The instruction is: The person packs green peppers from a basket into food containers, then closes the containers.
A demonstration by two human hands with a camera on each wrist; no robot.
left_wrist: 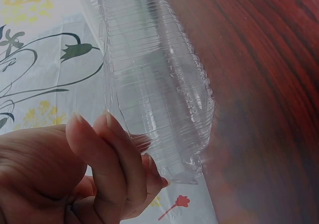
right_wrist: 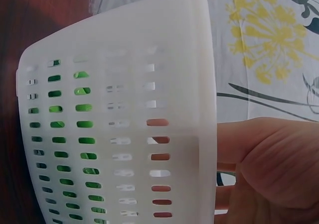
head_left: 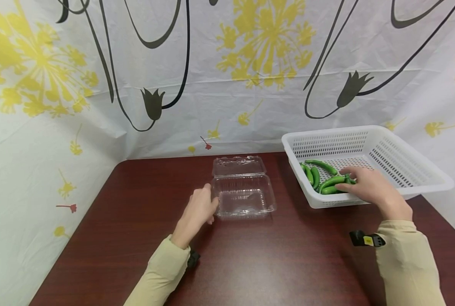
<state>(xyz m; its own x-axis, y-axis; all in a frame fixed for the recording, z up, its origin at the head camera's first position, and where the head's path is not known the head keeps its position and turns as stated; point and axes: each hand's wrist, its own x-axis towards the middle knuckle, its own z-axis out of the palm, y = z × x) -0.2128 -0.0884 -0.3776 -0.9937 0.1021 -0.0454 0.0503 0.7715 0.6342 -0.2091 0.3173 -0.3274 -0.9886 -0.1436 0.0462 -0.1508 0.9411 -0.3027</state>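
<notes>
A clear plastic clamshell container (head_left: pixel 242 202) stands on the table with its lid folded back. My left hand (head_left: pixel 196 208) holds its left rim; the curled fingers (left_wrist: pixel 117 159) sit against that side in the left wrist view, though the exact contact is partly hidden. Several green chili peppers (head_left: pixel 328 182) lie in the left part of a white plastic basket (head_left: pixel 422 159). My right hand (head_left: pixel 368 185) reaches over the basket's near rim. Its thumb and forefinger are apart around the peppers, and the thumb overlaps one. The basket wall (right_wrist: pixel 124 40) hides most of this hand's fingers in the right wrist view.
The dark red-brown table (head_left: pixel 154 182) carries the container near its middle and the basket at the right back. A white cloth (head_left: pixel 196 97) with yellow and dark plant patterns hangs behind and along the sides.
</notes>
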